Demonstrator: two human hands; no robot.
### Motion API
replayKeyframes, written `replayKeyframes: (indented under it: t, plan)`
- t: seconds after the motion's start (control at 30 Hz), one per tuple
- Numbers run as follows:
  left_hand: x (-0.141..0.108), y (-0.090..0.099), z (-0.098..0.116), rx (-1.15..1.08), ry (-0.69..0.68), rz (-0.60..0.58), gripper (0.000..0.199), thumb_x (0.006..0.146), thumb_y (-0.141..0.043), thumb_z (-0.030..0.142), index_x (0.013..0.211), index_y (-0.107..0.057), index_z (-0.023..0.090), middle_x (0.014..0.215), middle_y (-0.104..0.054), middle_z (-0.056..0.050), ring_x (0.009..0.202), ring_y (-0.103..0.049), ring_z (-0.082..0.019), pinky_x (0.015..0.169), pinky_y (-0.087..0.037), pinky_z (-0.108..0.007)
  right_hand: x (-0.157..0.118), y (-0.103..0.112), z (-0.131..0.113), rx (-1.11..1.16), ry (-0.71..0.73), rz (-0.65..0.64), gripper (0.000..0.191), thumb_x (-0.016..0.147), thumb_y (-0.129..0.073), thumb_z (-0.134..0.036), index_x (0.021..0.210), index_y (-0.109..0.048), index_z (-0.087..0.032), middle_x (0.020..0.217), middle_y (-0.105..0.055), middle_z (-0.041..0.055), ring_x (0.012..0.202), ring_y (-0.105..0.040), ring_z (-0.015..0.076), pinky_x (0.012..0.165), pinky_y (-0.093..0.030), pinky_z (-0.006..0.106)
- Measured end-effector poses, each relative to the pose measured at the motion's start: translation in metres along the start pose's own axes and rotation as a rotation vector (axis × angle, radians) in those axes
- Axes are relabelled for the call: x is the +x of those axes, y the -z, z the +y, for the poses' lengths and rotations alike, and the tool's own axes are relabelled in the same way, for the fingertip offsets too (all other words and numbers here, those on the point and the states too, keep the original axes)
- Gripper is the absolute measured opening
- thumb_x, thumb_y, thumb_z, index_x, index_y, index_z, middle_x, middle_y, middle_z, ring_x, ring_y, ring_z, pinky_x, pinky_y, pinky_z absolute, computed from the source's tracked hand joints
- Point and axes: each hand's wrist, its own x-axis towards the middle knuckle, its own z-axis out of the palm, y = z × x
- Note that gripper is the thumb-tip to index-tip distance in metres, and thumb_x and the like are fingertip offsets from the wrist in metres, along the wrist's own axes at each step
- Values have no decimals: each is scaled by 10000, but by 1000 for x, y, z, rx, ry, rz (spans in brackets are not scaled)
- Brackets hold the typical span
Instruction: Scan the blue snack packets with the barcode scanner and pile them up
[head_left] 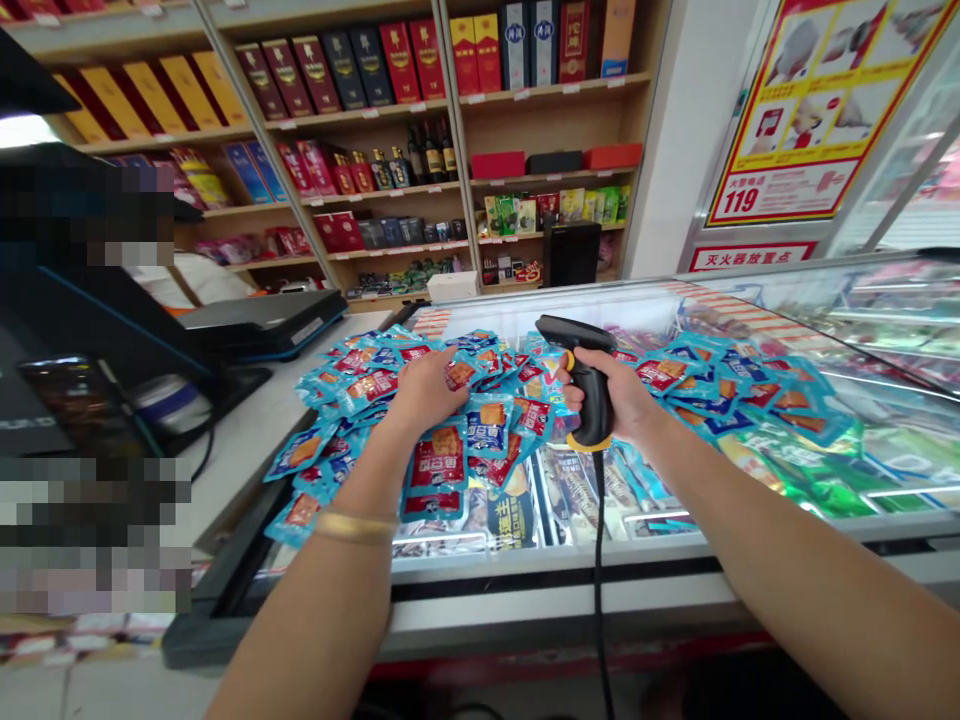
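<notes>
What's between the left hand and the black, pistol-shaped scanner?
Flat, shiny blue-edged packets lie between the left hand and the scanner, in the head view.

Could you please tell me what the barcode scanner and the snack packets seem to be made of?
The barcode scanner looks like semi-matte black plastic, from its smooth moulded curves. The snack packets are probably glossy plastic film, from their shiny highlights.

A golden bangle (356, 527) circles the forearm (330, 600) behind the left hand (431, 385).
</notes>
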Motion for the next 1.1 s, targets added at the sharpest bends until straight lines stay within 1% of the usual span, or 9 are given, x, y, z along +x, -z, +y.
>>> replayKeyframes:
  t: [0.07, 0.13, 0.17, 0.23, 0.27, 0.33, 0.67, 0.87, 1.1]
  plan:
    - [0, -1, 5, -235, 17, 145, 572, 682, -694, 253, 1244, -615, 182, 1289, -620, -111, 1236, -539, -312, 1092, -383, -436, -2, 1, -2, -2, 7, -4, 244, 695, -710, -370, 765, -575, -179, 641, -537, -12, 461, -425, 71, 415, -399, 192]
    - [0, -1, 12, -578, 72, 252, 506, 713, -680, 297, 1203, -627, 184, 1253, -638, -91, 1188, -576, -284, 1049, -436, -422, -5, 2, -4, -16, 4, -20, 251, 699, -707, -379, 775, -566, -186, 649, -527, -16, 460, -425, 72, 415, -396, 194]
    - [0, 0, 16, -784, 121, 250, 469, 747, -655, 335, 1188, -627, 178, 1215, -654, -92, 1136, -610, -270, 999, -481, -419, -6, 2, -5, -25, -1, -29, 250, 703, -704, -381, 781, -565, -188, 653, -525, -18, 460, -425, 72, 417, -396, 196]
    - [-1, 2, 24, -1186, 242, 150, 420, 824, -573, 420, 1148, -624, 158, 1107, -692, -106, 1008, -670, -249, 869, -557, -412, -9, 1, -6, -37, -13, -52, 246, 708, -699, -377, 785, -567, -185, 663, -528, -16, 460, -422, 69, 424, -399, 198]
    - [-2, 2, 27, -1339, 301, 88, 415, 852, -536, 450, 1120, -624, 146, 1052, -705, -112, 959, -686, -246, 816, -577, -408, -10, 0, -6, -41, -16, -66, 246, 708, -698, -375, 784, -568, -180, 669, -533, -13, 459, -419, 67, 429, -401, 200]
    - [-3, 2, 32, -1506, 380, 15, 401, 877, -509, 468, 1066, -622, 134, 974, -720, -113, 914, -699, -242, 770, -592, -395, -13, -2, -6, -47, -17, -96, 247, 706, -696, -373, 779, -571, -172, 673, -537, -11, 455, -415, 63, 436, -404, 204]
    - [-3, -11, 33, -1433, 366, 55, 307, 834, -608, 451, 852, -636, 146, 838, -726, -81, 929, -698, -256, 788, -601, -404, -18, -8, -6, -77, -26, -181, 211, 733, -653, -350, 755, -548, -169, 668, -529, -11, 445, -400, 62, 429, -399, 206]
    - [-4, -11, 35, -1412, 354, 51, 294, 805, -635, 443, 839, -620, 152, 818, -714, -66, 937, -696, -270, 786, -597, -415, -16, -8, -4, -72, -37, -172, 206, 729, -652, -350, 754, -569, -163, 663, -527, -13, 440, -394, 59, 429, -403, 204]
    - [-3, -13, 32, -1392, 353, 47, 295, 837, -588, 445, 809, -624, 154, 812, -709, -73, 928, -695, -263, 775, -594, -398, -17, -8, -4, -70, -52, -169, 200, 733, -649, -351, 757, -566, -170, 656, -521, -13, 443, -396, 65, 430, -404, 210]
